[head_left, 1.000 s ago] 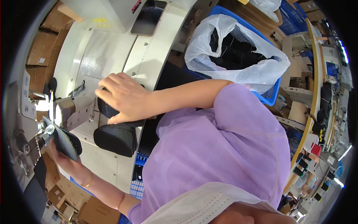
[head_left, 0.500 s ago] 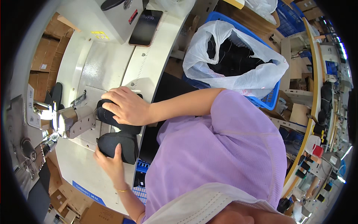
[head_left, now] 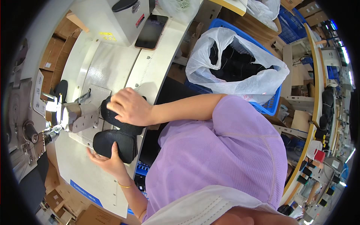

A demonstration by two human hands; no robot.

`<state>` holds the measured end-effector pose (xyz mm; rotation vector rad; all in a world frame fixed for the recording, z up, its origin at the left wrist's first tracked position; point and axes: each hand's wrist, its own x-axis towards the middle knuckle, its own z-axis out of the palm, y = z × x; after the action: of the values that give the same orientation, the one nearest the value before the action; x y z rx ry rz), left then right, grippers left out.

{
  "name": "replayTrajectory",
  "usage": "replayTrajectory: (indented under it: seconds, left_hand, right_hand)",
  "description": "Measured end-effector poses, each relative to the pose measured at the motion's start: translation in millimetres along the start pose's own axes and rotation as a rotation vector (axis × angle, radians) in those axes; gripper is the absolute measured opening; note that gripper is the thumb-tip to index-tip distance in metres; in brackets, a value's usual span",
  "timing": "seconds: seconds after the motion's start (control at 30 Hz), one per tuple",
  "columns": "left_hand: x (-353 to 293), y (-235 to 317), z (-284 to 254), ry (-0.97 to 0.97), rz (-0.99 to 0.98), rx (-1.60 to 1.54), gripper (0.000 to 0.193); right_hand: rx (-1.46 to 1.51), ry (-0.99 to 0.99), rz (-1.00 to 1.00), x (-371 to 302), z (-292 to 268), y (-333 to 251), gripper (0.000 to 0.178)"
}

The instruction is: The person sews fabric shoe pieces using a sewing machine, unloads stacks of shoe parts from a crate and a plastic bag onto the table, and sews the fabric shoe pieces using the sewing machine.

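Two piles of rounded black fabric pieces lie side by side on the white sewing machine table. My right hand point(head_left: 132, 108) is over the upper pile point(head_left: 108, 113), its fingers curled in at a black piece; the fingertips are partly hidden. Below it in the view, my left hand point(head_left: 110, 162) is beside the lower stack point(head_left: 119, 142), whose layered edges show. The left thumb lies on top of that stack, and the other fingers stretch out past its lower-left edge. The metal arm of the sewing machine point(head_left: 79, 116) is just left of both piles.
A phone point(head_left: 152, 32) lies on the table near the machine's grey-white body point(head_left: 129, 22). Beyond the table edge, a blue basket point(head_left: 275, 99) holds a white plastic bag point(head_left: 232, 84) with black pieces inside. Cardboard boxes point(head_left: 56, 71) stand behind the table.
The lower stack has moved slightly left. My left fingers have stretched out away from its edge. My right fingers have drawn in and curled more over the upper pile. The view has shifted slightly.
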<state>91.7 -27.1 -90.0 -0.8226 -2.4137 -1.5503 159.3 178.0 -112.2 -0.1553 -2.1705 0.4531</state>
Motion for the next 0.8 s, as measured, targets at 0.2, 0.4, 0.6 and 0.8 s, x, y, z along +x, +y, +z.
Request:
replayTrajectory:
  seconds: [0.2, 0.4, 0.6, 0.8]
  left_hand:
    - [5, 5, -2, -0.165, -0.125, -0.033, 0.038]
    - [-7, 5, 5, -0.036, 0.107, 0.37, 0.028]
    - [37, 14, -53, 0.04, -0.619, -0.83, 0.033]
    - [32, 83, -11, 0.051, -0.52, -0.803, 0.025]
  right_hand:
    - [0.018, -0.15, 0.129, 6, -7, 7, 0.039]
    - [-0.096, 0.086, -0.137, 5, 9, 11, 0.02]
    - [0.441, 0.134, 0.06, 68, -25, 7, 0.016]
    - [0.937, -0.365, 0.189, 91, -18, -48, 0.013]
